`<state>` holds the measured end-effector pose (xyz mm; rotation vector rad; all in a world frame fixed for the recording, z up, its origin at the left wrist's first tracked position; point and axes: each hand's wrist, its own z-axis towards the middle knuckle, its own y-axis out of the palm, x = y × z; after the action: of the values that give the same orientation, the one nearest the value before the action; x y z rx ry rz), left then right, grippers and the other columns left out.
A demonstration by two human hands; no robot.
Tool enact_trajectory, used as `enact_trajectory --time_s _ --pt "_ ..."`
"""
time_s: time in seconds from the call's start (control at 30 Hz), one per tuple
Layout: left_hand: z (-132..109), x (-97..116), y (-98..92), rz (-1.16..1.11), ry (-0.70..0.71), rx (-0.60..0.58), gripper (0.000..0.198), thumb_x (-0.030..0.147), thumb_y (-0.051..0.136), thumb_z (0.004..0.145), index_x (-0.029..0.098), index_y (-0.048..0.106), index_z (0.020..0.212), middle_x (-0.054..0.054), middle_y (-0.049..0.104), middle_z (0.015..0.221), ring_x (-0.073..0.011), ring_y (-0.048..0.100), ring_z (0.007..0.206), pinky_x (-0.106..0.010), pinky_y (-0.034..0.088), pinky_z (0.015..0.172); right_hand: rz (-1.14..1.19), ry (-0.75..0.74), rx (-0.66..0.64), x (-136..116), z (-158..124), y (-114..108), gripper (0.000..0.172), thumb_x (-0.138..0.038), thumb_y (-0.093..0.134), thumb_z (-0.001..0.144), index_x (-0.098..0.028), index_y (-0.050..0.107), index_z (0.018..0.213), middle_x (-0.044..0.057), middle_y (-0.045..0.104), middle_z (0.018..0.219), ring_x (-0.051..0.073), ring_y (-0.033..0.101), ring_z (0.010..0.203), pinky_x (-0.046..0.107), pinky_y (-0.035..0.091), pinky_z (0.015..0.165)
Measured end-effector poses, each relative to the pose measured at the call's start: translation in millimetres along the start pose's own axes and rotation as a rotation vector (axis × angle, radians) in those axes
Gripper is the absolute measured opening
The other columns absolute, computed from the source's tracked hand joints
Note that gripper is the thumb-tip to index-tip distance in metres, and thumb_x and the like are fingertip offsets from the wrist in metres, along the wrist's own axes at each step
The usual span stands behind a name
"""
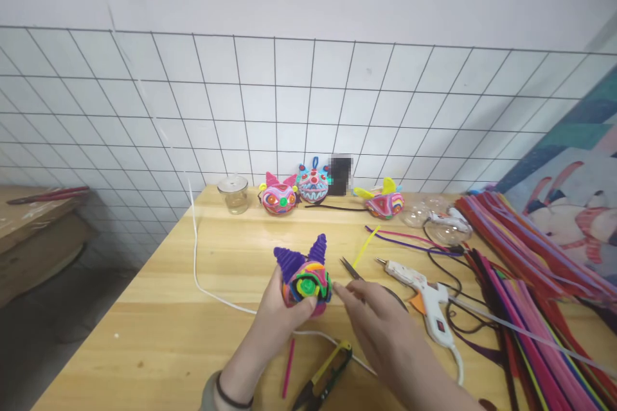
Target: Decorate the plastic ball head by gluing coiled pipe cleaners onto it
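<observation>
My left hand (284, 308) is closed around a colourful animal-head ornament (311, 275) wound from pipe cleaners, with two purple pointed ears and a round green eye ringed in black. The thumb presses on its front below the eye. My right hand (380, 327) is at the ornament's right side, fingers bent and drawn together, the fingertips at its edge. Whether they pinch a small piece there is hidden. Just beyond the right hand lie dark-tipped scissors (350, 267), partly covered by it. A white glue gun (427, 295) rests to the right.
Yellow-handled snips (332, 369) and a pink pipe-cleaner piece (288, 369) lie in front. Behind stand a glass cup (233, 196) and finished ornaments: pink (278, 196), blue (313, 185), yellow-eared (385, 202). Clear plastic balls (446, 228), cables and pipe-cleaner bundles (525, 327) occupy the right.
</observation>
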<state>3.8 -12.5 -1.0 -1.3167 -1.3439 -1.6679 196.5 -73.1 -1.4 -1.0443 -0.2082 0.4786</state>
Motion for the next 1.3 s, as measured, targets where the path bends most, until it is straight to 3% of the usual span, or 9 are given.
enact_trajectory --time_s 0.13,0.27,0.53,0.67,0.77,0.83,0.93,1.13,1.3 --pt "-1.3 1.1 2.7 -0.021 0.008 -0.009 0.049 0.026 0.077 0.066 0.017 0.055 0.110 -0.010 0.070 0.102 -0.0259 0.065 0.095 -0.034 0.051 0.084 -0.035 -0.069 0.067 -27.2 10.1 2.2 0.051 0.001 0.038 0.084 -0.011 0.047 0.133 0.018 0.063 0.105 0.027 0.061 0.092 0.042 0.054 0.074" --pt "-2.4 3.3 5.4 -0.018 0.022 -0.009 0.048 0.026 0.077 0.067 0.018 0.054 0.108 -0.010 0.070 0.104 -0.0248 0.065 0.095 -0.033 0.050 0.085 -0.076 -0.043 0.079 -35.3 14.0 7.9 0.051 0.000 0.036 0.084 -0.013 0.048 0.131 0.017 0.065 0.099 0.028 0.061 0.083 0.045 0.054 0.067" --pt "-3.7 3.2 7.3 -0.027 0.033 0.043 0.046 0.027 0.077 0.066 0.018 0.057 0.107 -0.009 0.071 0.099 -0.0248 0.066 0.093 -0.033 0.050 0.084 0.181 0.016 0.099 -30.8 18.3 14.3 0.049 -0.002 0.038 0.088 -0.017 0.046 0.134 0.008 0.057 0.082 0.017 0.054 0.065 0.028 0.049 0.053" --pt "-1.5 1.6 4.6 -0.011 0.006 0.033 0.048 0.026 0.079 0.063 0.017 0.059 0.106 -0.010 0.071 0.101 -0.0256 0.065 0.096 -0.034 0.050 0.086 0.421 0.105 0.073 -31.2 17.7 13.1 0.055 -0.003 0.037 0.090 -0.026 0.042 0.139 0.006 0.055 0.086 0.016 0.054 0.071 0.028 0.050 0.062" --pt "-1.2 -0.6 6.1 -0.051 -0.006 0.098 0.048 0.027 0.078 0.063 0.017 0.060 0.106 -0.009 0.072 0.100 -0.0248 0.066 0.094 -0.034 0.050 0.085 0.719 0.246 0.018 -31.9 16.9 9.0 0.053 -0.006 0.039 0.092 -0.033 0.044 0.138 0.002 0.055 0.088 0.014 0.056 0.080 0.025 0.051 0.072" --pt "-1.2 -2.2 7.8 -0.069 -0.002 0.131 0.048 0.028 0.078 0.062 0.016 0.061 0.105 -0.009 0.073 0.098 -0.0242 0.066 0.092 -0.033 0.051 0.083 0.793 0.297 0.025 -31.9 16.2 7.1 0.055 -0.007 0.040 0.092 -0.034 0.041 0.140 0.002 0.057 0.092 0.014 0.058 0.086 0.025 0.050 0.077" --pt "-0.9 -3.6 9.5 -0.081 -0.008 0.139 0.050 0.028 0.079 0.061 0.016 0.061 0.106 -0.010 0.073 0.099 -0.0253 0.066 0.093 -0.035 0.051 0.083 0.712 0.229 0.033 -32.3 15.1 8.8 0.057 -0.005 0.039 0.092 -0.030 0.036 0.143 0.005 0.059 0.100 0.015 0.059 0.091 0.027 0.050 0.079" --pt "-2.2 -0.3 8.6 -0.056 -0.032 0.107 0.049 0.027 0.080 0.062 0.017 0.059 0.105 -0.011 0.073 0.098 -0.0270 0.067 0.093 -0.037 0.051 0.084 0.131 0.096 0.155 -35.5 11.8 23.2 0.051 -0.004 0.036 0.089 -0.020 0.044 0.136 0.010 0.064 0.096 0.020 0.060 0.076 0.033 0.051 0.064" --pt "-4.6 1.2 8.5 -0.128 -0.043 0.106 0.049 0.028 0.078 0.064 0.019 0.060 0.109 -0.010 0.072 0.106 -0.0280 0.064 0.102 -0.038 0.048 0.090 -0.018 0.058 0.138 -37.2 11.9 19.7 0.046 -0.003 0.036 0.088 -0.014 0.048 0.132 0.012 0.064 0.096 0.022 0.061 0.079 0.034 0.050 0.065"
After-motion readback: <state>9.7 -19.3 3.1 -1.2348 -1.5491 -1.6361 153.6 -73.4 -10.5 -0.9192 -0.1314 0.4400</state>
